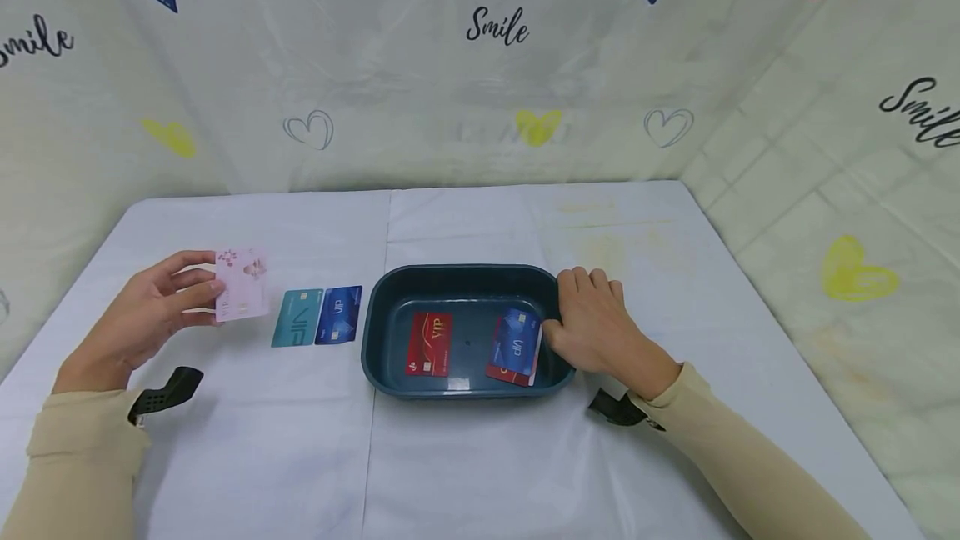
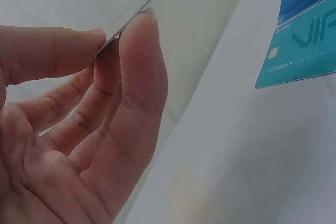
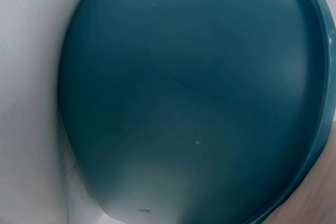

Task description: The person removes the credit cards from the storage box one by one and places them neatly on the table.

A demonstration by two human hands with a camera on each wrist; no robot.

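Note:
Between thumb and fingers my left hand [image 1: 161, 302] pinches a pale pink card [image 1: 242, 286] with a flower pattern, held upright over the left of the table; the left wrist view shows the card [image 2: 137, 13] edge-on. My right hand [image 1: 600, 319] grips the right end of a dark teal tray [image 1: 461, 273]. In the tray lie a red VIP card [image 1: 429, 344] and, near the right hand, a blue VIP card [image 1: 517, 340] overlapping others. Only the tray's outer wall [image 3: 194, 87] and a bit of hand show in the right wrist view.
Left of the tray, a teal VIP card [image 1: 297, 317] and a blue card [image 1: 339, 315] lie side by side on the white-covered table [image 1: 450, 473]. A printed cloth [image 1: 420, 82] hangs behind the table and along its sides.

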